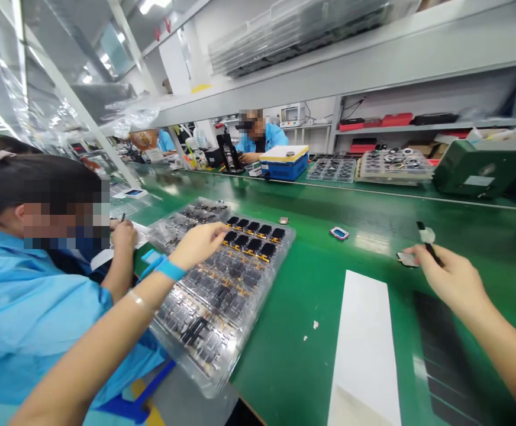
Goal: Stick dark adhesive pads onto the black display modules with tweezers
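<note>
The right hand (451, 281) pinches a slender black tool (431, 251) in its fingers, just beside a small flat module (406, 259) on the green counter (293, 355), while the left hand (198, 245), fingers bunched, sits over a clear tray (209, 387) of black modules (251, 248).

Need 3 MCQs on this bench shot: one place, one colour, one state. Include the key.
1. Where is the left hand?
A. Over a clear plastic tray of dark modules
B. On the white sheet
C. On the blue box

2. What colour is the band on the left wrist?
A. Red
B. Blue
C. Yellow

3. What state is the slim black tool in?
A. Standing in the tray
B. Lying on the green mat
C. Held in the right hand

Answers:
1. A, the fingers reach over the modules.
2. B, the band shows blue around the wrist.
3. C, the fingers close around it.
</note>
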`<state>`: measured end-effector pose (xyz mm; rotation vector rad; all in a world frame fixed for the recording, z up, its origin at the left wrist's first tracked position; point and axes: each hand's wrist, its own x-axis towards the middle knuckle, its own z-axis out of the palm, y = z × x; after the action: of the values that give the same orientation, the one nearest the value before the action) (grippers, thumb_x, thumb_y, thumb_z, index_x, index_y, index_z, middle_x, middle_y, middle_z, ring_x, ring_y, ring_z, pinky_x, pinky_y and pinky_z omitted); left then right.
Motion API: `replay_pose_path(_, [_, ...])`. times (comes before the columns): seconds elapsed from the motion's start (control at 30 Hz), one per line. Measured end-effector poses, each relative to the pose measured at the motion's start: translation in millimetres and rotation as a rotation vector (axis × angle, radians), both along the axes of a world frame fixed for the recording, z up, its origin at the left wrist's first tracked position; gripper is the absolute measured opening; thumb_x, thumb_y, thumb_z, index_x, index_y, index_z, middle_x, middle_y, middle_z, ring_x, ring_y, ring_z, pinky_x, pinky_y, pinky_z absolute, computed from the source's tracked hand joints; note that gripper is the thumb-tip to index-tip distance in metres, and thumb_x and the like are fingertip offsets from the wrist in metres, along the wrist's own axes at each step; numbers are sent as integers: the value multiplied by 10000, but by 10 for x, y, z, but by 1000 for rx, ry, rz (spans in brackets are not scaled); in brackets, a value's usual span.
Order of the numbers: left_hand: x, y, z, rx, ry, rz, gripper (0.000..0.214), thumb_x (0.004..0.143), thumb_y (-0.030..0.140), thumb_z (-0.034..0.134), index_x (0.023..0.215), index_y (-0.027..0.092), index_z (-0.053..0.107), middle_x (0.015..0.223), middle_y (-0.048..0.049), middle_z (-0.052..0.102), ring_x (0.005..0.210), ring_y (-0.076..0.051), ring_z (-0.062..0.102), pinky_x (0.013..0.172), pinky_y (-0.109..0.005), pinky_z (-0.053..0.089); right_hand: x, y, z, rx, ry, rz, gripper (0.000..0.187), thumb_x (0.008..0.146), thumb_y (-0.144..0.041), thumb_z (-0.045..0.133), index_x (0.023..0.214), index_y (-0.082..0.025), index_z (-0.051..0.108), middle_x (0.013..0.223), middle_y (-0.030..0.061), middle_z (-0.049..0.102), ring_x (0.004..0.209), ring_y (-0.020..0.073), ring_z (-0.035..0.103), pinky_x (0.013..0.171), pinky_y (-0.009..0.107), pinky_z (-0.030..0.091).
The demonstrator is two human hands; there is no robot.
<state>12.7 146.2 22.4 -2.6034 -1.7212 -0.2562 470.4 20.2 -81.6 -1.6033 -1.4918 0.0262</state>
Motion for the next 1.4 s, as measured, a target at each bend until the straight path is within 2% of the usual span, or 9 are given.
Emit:
replay_pose_path(0.23, [25,651,-529,-65,118,92,285,947,347,575,1151,150,601,1142,-86,632,973,-206,640,842,-408,549,-1018,-731,134,-59,-357,248,288,954,-303,429,1150,-235,627,1143,66,710,1049,268,688,909,428,560])
replay_pose_path(0.37, [74,690,-536,-61,190,102,297,939,333,588,1174,152,591,1171,-90,619,1005,-219,632,857,-421,544,-1262,-1084,120,15,-486,347,364,899,-185,471,1238,-263,578,1192,12,689,1175,232,624,1120,449,405])
replay_pose_path(0.5, [165,636,-429,-17,222,99,314,938,336,591,1187,145,584,1184,-94,616,1022,-226,629,874,-442,536,-1313,-1242,162,-123,-196,292,364,922,-255,496,1273,-310,577,1280,17,648,1248,246,569,1089,431,446])
replay_pose_path(0.67, [262,166,-210,57,132,-50,504,885,165,511,1384,130,452,1102,-151,686,1023,-313,662,899,-433,509,-1499,-1229,357,-258,774,284,392,989,-393,394,1346,-301,527,1403,69,546,1304,261,511,1064,459,464])
replay_pose_path(0.87, [202,-1177,-330,92,-265,-528,296,944,271,389,1156,289,595,1091,-39,687,804,-204,705,594,-254,528,-1612,-1058,369,-189,1322,475,418,970,-395,374,1324,-263,552,1456,78,483,1343,262,464,1113,518,384])
replay_pose_path(1.0, [384,-1748,-589,-32,-492,-662,120,952,224,474,1041,281,532,1114,-25,683,939,-179,704,738,-232,549,-1615,-1063,335,-184,1338,431,455,950,-398,353,1338,-238,529,1443,89,499,1321,250,495,1120,515,370])
replay_pose_path(1.2, [1000,-1801,-890,-483,-877,-442,66,1012,270,347,1045,251,401,910,-26,662,850,-161,681,689,-249,524,-1593,-1146,288,-128,1250,404,420,964,-345,311,1283,-223,555,1326,123,599,985,207,687,818,378,574])
replay_pose_path(1.3, [1107,-1780,-1014,-679,-984,-385,63,1007,305,380,1032,248,389,811,13,622,654,-126,605,604,-224,478,-1621,-1210,250,-73,853,309,318,973,-307,366,1091,-210,645,1007,94,678,592,128,604,498,261,494])
replay_pose_path(1.4, [1079,-1784,-1080,-785,-1036,-386,77,1007,315,393,1015,245,424,784,25,590,631,-113,559,565,-201,433,-1730,-1273,244,-87,296,227,217,946,-190,456,980,-200,670,837,52,626,665,141,595,556,264,495])
